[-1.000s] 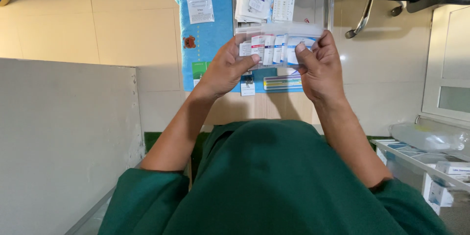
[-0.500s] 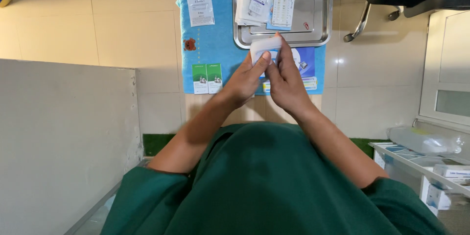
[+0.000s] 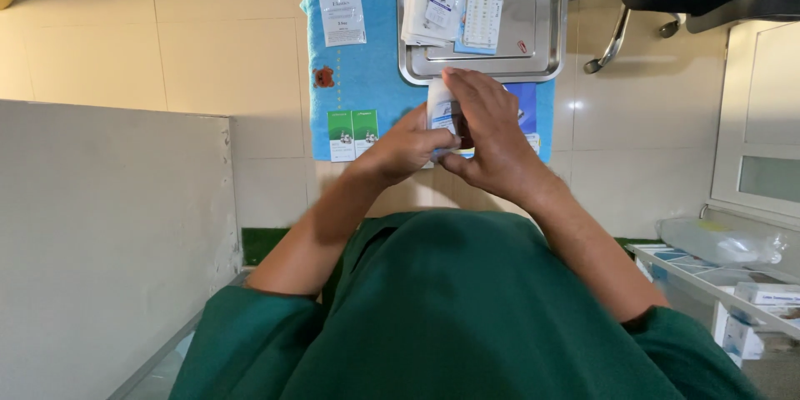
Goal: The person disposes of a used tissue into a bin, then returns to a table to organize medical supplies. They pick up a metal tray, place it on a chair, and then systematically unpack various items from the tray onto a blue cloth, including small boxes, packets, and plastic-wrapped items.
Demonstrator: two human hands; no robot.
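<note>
Packets (image 3: 442,112) of white paper with blue print are held in a small stack between both hands, above the near edge of the blue cloth (image 3: 367,67). The stack is pinched by the left hand (image 3: 406,148) from the left side, with its thumb laid on the front. The right hand (image 3: 492,137) is closed over the stack from the right, its fingers (image 3: 468,87) curled across the top, so most of the stack is hidden. It looks as if both hands are used so that the thin packets are kept together and do not slip apart. How many packets are in the stack cannot be told. The hands are held just in front of the steel tray (image 3: 546,21), which is set on the far right corner of the cloth. More white packets (image 3: 433,7) and a strip of small pills (image 3: 483,10) are laid flat in the left half of the tray, likely so they stay in one place. A clear packet with a white label (image 3: 342,17) lies at the far left corner of the cloth. A small brown thing (image 3: 323,77) lies near the left edge. Two little green packets (image 3: 352,133) are set side by side near the near left corner. A blue packet (image 3: 525,108) is partly hidden under the right hand. Green sleeves (image 3: 450,317) are worn on the arms.
</note>
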